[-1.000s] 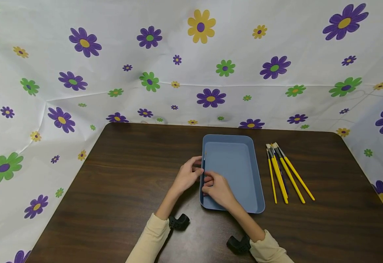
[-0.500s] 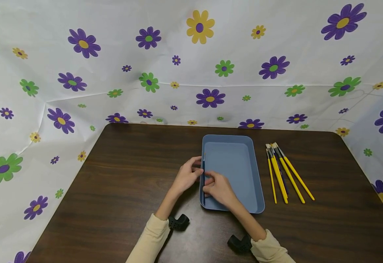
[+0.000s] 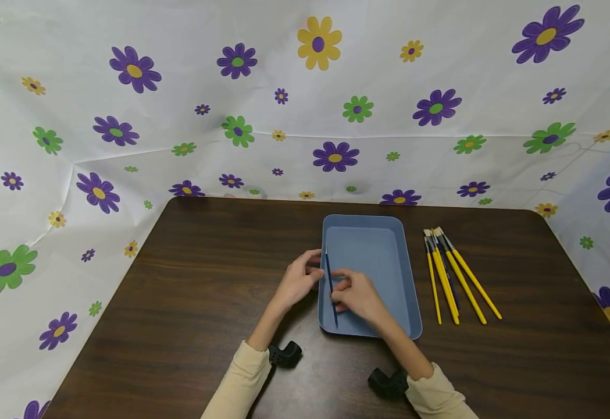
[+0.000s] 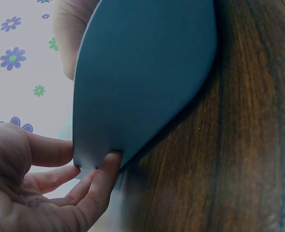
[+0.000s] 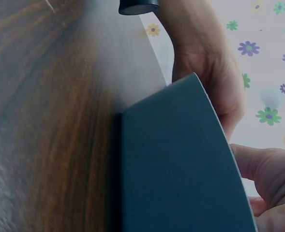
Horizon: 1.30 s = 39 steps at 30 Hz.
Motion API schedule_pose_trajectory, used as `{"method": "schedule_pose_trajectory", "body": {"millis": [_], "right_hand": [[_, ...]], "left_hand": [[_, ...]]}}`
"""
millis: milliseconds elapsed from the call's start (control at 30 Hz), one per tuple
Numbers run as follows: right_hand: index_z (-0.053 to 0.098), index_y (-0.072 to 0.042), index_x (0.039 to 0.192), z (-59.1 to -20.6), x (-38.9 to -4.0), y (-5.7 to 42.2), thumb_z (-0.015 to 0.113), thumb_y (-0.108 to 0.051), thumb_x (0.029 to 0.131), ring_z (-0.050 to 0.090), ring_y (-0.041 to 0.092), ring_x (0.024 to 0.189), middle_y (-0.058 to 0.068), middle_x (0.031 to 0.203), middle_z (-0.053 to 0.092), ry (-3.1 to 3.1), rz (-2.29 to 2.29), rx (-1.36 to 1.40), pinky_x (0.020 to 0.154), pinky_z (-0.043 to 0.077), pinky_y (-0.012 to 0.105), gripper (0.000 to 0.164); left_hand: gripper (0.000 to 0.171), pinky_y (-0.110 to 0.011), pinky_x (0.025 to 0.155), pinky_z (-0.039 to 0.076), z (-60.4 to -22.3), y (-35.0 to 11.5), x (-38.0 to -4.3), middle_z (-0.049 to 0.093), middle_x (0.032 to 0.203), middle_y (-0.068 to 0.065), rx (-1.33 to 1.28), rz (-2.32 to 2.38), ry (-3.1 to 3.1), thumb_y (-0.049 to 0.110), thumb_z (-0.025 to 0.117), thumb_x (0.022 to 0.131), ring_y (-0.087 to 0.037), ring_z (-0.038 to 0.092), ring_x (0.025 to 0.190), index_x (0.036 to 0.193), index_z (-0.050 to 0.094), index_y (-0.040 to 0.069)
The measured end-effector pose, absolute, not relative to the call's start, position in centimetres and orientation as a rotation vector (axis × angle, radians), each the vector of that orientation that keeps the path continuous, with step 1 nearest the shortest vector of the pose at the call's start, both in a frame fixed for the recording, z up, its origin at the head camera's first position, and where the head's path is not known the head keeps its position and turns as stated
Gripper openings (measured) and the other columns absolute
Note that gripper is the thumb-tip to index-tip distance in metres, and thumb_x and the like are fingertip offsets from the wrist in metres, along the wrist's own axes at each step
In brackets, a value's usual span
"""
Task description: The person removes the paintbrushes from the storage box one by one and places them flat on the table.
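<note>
A thin dark-blue paintbrush [image 3: 329, 270] slants inside the left part of a blue-grey tray [image 3: 373, 262], bristles toward the far end. My right hand [image 3: 359, 295] pinches its handle between thumb and fingers, over the tray floor. My left hand [image 3: 298, 279] holds the tray's left side wall, thumb at the rim. In the left wrist view, the fingertips [image 4: 114, 157] of that hand press the outer wall. The right wrist view has the tray's outer wall [image 5: 176, 164] in front, hiding the brush and the right fingertips.
Several yellow-handled paintbrushes [image 3: 459, 279], with a dark-blue one [image 3: 450, 276] among them, lie right of the tray on the dark wooden table [image 3: 221, 256]. A white flowered cloth [image 3: 284, 75] hangs behind the table and down both sides.
My right hand has moved to the right, drawing the blue brush's handle end away from the tray's left wall, so the brush now slants. The left hand has stayed in place.
</note>
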State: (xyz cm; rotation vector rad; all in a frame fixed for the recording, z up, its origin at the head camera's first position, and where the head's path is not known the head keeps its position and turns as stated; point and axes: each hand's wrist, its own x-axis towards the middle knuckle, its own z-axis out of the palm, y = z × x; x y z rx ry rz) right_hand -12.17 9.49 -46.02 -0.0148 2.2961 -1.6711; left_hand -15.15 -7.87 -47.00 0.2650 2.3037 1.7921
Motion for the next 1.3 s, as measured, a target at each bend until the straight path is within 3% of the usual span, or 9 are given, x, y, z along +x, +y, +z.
{"method": "schedule_pose_trajectory", "body": {"millis": [267,667,1067,1300], "right_hand": [[0.059,0.011,0.137,-45.7,-12.6,10.6,0.067,0.010,0.086,0.067,0.019,0.059,0.013,0.085,0.070,2.308,-1.685,-0.020,0.058,0.061,0.033,0.051],[0.055,0.012,0.140,-44.3,-13.1,12.6,0.066,0.010,0.089,0.070,0.021,0.072,0.020,0.092,0.071,2.287,-1.760,-0.029,0.062,0.062,0.033,0.052],[0.058,0.015,0.134,-43.0,-13.6,15.6,0.066,0.008,0.094,0.073,0.022,0.081,0.025,0.100,0.072,2.331,-1.798,0.008,0.066,0.063,0.032,0.042],[0.057,0.017,0.135,-42.3,-13.7,17.3,0.065,0.006,0.094,0.072,0.012,0.079,0.025,0.101,0.072,2.358,-1.832,0.013,0.066,0.062,0.029,0.043]], "left_hand": [[0.047,-0.038,0.072,0.061,-47.0,-7.8,-15.3,0.060,0.133,-0.025,0.268,1.779,2.315,0.000,0.060,0.100,-0.033,0.069,0.105,0.147,0.053,-0.002],[0.047,-0.040,0.072,0.061,-47.0,-7.7,-15.3,0.060,0.132,-0.025,0.263,1.773,2.320,0.000,0.061,0.100,-0.032,0.069,0.103,0.146,0.053,-0.002],[0.049,-0.040,0.071,0.060,-47.3,-7.8,-15.2,0.060,0.133,-0.024,0.303,1.766,2.317,0.001,0.061,0.099,-0.031,0.068,0.100,0.147,0.052,-0.003],[0.048,-0.038,0.070,0.060,-47.3,-7.7,-15.2,0.061,0.132,-0.024,0.296,1.777,2.308,0.000,0.061,0.099,-0.032,0.069,0.101,0.146,0.052,-0.004]]}}
